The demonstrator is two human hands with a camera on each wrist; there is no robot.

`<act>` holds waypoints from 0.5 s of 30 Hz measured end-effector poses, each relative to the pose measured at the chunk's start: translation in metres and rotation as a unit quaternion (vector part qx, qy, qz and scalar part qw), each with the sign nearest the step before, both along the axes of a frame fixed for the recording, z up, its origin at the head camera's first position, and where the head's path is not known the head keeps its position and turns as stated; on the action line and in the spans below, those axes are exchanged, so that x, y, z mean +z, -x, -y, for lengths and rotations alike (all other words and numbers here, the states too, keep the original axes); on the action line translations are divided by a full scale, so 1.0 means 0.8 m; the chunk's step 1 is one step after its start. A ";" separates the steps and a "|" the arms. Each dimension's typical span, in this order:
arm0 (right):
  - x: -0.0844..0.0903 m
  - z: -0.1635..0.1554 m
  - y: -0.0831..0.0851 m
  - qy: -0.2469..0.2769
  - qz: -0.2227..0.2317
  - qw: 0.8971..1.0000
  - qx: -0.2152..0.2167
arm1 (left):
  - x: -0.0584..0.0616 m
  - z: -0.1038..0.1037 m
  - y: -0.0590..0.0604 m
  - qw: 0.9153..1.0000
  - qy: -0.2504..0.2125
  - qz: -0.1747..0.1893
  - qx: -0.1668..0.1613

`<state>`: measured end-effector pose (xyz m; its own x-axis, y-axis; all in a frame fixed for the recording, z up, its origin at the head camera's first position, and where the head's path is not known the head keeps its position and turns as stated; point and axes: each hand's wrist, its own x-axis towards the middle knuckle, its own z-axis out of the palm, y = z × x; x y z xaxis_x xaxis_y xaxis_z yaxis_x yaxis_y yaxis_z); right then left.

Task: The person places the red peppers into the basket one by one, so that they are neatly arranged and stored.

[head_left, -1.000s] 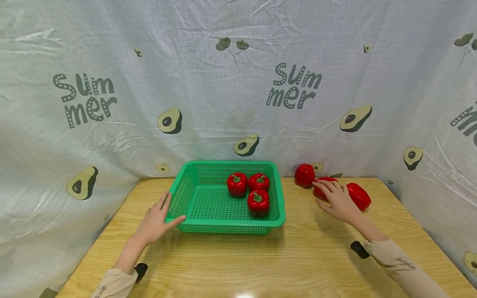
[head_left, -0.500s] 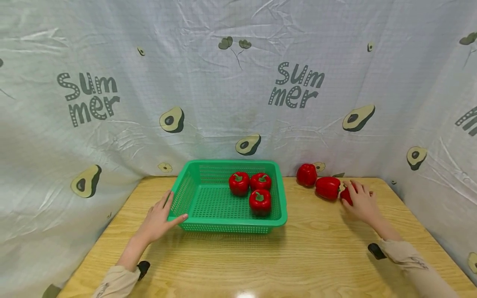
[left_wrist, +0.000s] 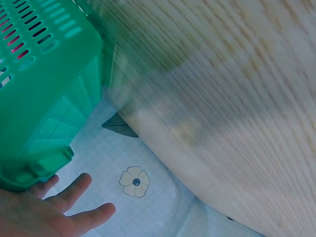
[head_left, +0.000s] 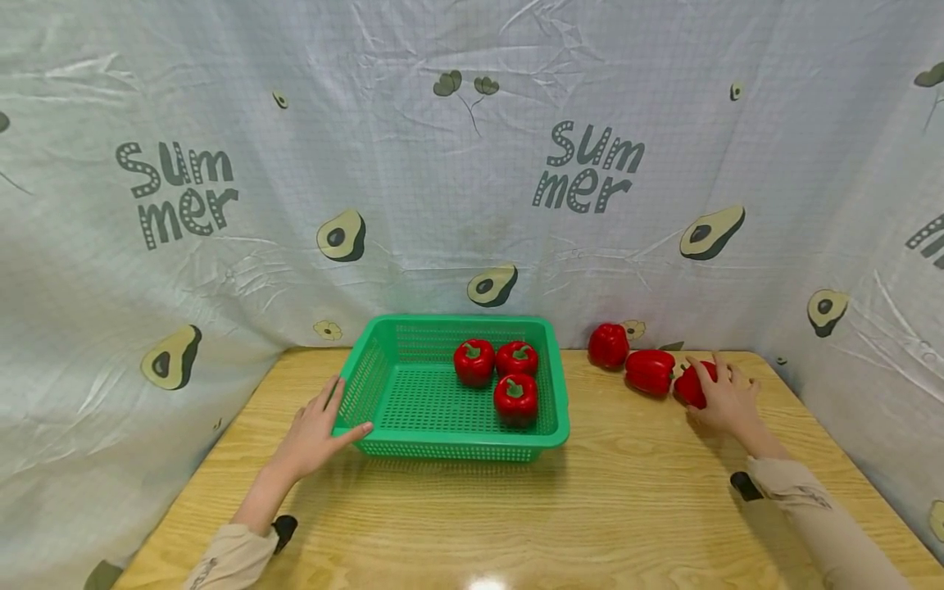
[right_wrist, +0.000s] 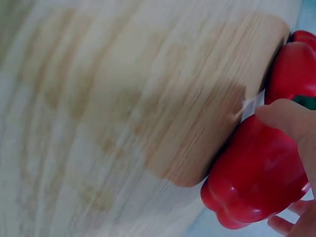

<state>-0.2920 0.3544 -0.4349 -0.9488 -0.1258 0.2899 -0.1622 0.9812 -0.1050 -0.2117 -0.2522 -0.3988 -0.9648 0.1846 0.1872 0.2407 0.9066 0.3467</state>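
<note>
At the right end of the table, my right hand (head_left: 726, 403) grips a red bell pepper (head_left: 692, 387) that lies on its side. The right wrist view has the thumb across that pepper (right_wrist: 254, 173) and fingertips on its far side. My left hand (head_left: 308, 442) rests at the front left corner of a green basket (head_left: 450, 439), thumb and fingers spread along the rim. Seen from the left wrist, several fingers (left_wrist: 76, 192) stretch out straight beside the basket's wall. Inside the basket, three red bell peppers (head_left: 516, 401) sit upright toward the right, green stems up.
Left of the gripped pepper lies another red bell pepper (head_left: 650, 373), and a further one (head_left: 608, 346) stands by the curtain. A printed curtain (head_left: 428, 188) hangs behind and beside the wooden table (head_left: 442, 516).
My right hand has moved right, from over the middle loose pepper to the rightmost one, and its fingers have closed round it. That pepper has turned slightly. My left hand stays at the basket.
</note>
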 end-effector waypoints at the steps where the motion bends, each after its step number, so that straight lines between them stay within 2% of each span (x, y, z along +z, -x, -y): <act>1: 0.000 0.000 0.001 -0.001 0.000 1.000 0.000 | 0.000 0.000 0.000 1.000 0.000 0.000 0.000; 8: 0.002 -0.001 0.008 0.004 -0.001 1.000 0.008 | 0.001 -0.001 -0.001 1.000 -0.003 -0.001 0.000; 15: -0.005 -0.004 0.009 0.009 -0.005 1.000 0.004 | 0.000 -0.002 -0.001 1.000 -0.004 0.000 -0.001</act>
<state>-0.2993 0.3574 -0.4389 -0.9449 -0.1275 0.3016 -0.1707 0.9778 -0.1212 -0.2106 -0.2510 -0.3988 -0.9644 0.1856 0.1882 0.2428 0.9035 0.3532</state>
